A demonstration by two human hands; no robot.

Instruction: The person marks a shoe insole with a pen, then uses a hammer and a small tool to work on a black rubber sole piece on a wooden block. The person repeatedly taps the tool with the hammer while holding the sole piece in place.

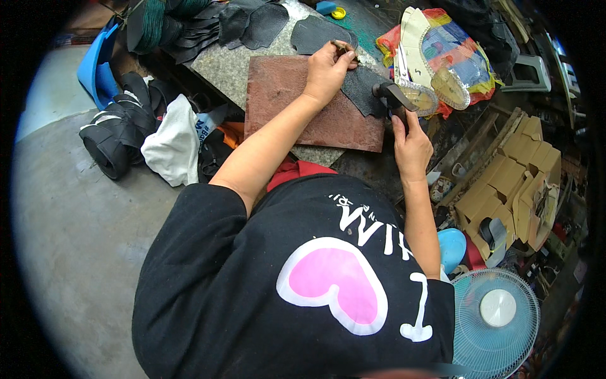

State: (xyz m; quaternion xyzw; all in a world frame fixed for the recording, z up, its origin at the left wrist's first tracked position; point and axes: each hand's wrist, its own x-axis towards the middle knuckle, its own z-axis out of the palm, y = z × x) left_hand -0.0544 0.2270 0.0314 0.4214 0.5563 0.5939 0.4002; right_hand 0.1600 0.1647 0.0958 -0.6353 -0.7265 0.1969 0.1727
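My right hand (pixel 411 148) is closed round the handle of a hammer (pixel 394 96), its dark head over the right side of a black leather piece (pixel 365 95). That piece lies partly on a reddish-brown board (pixel 278 95), overhanging its far right edge. My left hand (pixel 328 74) is closed, thumb and fingers pinching a short, dark rod-like tool (pixel 343 48) at the leather's upper left corner. Its exact kind is too small to tell. Another black leather piece (pixel 322 35) lies just beyond my left hand.
Black cut pieces (pixel 265 26) and green thread spools (pixel 148 28) sit at the far left. Pale sole-shaped patterns (pixel 413 38) rest on a colourful bag (pixel 464 47) at right. Black rolled strips (pixel 113 139) and white cloth (pixel 170 145) are left; cardboard boxes (pixel 505 183) and a fan (pixel 495 335) right.
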